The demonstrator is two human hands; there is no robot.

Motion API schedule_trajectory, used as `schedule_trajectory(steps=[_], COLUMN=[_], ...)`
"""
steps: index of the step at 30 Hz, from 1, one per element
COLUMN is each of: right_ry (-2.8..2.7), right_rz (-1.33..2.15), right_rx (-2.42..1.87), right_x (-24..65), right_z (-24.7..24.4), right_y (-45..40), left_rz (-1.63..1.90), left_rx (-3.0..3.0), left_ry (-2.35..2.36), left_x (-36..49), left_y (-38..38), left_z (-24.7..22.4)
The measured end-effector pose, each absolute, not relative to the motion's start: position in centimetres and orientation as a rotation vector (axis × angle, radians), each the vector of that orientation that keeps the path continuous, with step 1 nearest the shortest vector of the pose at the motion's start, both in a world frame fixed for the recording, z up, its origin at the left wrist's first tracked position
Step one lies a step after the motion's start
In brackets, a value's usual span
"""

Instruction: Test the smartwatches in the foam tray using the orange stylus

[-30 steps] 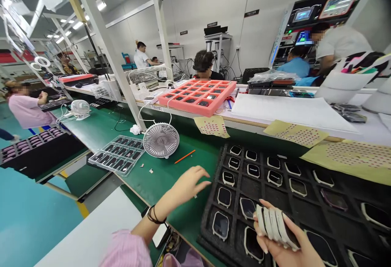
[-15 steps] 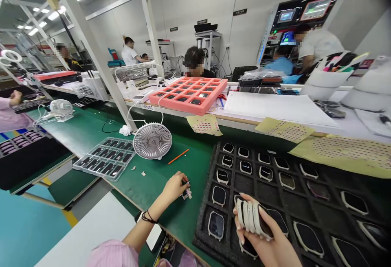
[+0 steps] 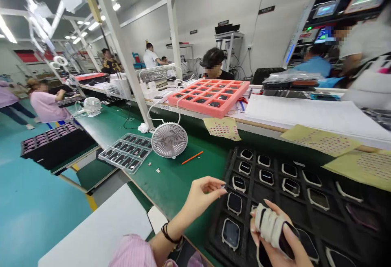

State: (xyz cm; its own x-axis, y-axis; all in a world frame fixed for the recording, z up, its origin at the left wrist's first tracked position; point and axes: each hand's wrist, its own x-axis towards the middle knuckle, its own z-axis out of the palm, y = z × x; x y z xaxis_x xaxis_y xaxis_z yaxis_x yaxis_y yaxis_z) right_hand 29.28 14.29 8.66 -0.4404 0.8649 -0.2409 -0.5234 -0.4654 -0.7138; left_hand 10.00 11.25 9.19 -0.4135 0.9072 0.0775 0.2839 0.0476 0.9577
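Note:
My right hand (image 3: 284,238) is wrapped round a stack of several smartwatches (image 3: 270,224) with pale frames, held on edge above the black foam tray (image 3: 218,226). My left hand (image 3: 203,195) hovers at the tray's left edge, thumb and forefinger pinched together; whatever tiny thing sits at the fingertips is too small to name. More watches lie face up in the tray's pockets, among them one watch (image 3: 231,233) at the near left corner and another (image 3: 239,183) just beyond my left fingertips. My right hand hides some of the pockets.
A white fan (image 3: 169,140) stands on the green bench (image 3: 171,177), with an orange stick (image 3: 192,157) and small scraps nearby. Left of it lies a clear tray (image 3: 125,153) of dark parts. A pink foam tray (image 3: 210,110) rests on the shelf, a person behind it.
My left hand has lifted off the small scraps on the bench and moved right to the tray's edge. My right hand still holds the watch stack. The view has swung left.

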Motion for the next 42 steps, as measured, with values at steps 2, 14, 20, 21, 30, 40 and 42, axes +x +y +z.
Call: schedule_trajectory(steps=[2,14,20,21,30,40,42], right_ry=[-0.714,-0.763,-0.851,-0.860,-0.870,-0.830,-0.780], right_rz=[1.940,1.585,1.453,1.428,1.435,1.673,1.785], right_rx=[-0.755,-0.693,-0.715,-0.724,-0.720,-0.626,-0.603], right_x=[28.8,26.7,26.6,26.6,26.9,28.2,28.4], right_z=[8.9,8.6,8.1,8.0,7.9,8.9,9.0], right_y=[13.9,11.7,11.5,11.5,11.7,11.6,11.5], left_rz=[1.584,1.814,1.810,1.823,1.861,1.452,1.370], left_rx=[1.111,0.929,0.819,0.780,0.620,0.373,0.304], left_ry=[1.509,1.318,1.240,1.233,1.160,0.735,0.686], left_x=[12.6,17.1,18.4,18.7,19.7,19.2,19.1], left_y=[10.9,11.7,11.9,12.0,12.4,11.0,10.7], left_z=[10.2,10.7,10.5,10.5,10.0,9.7,9.3])
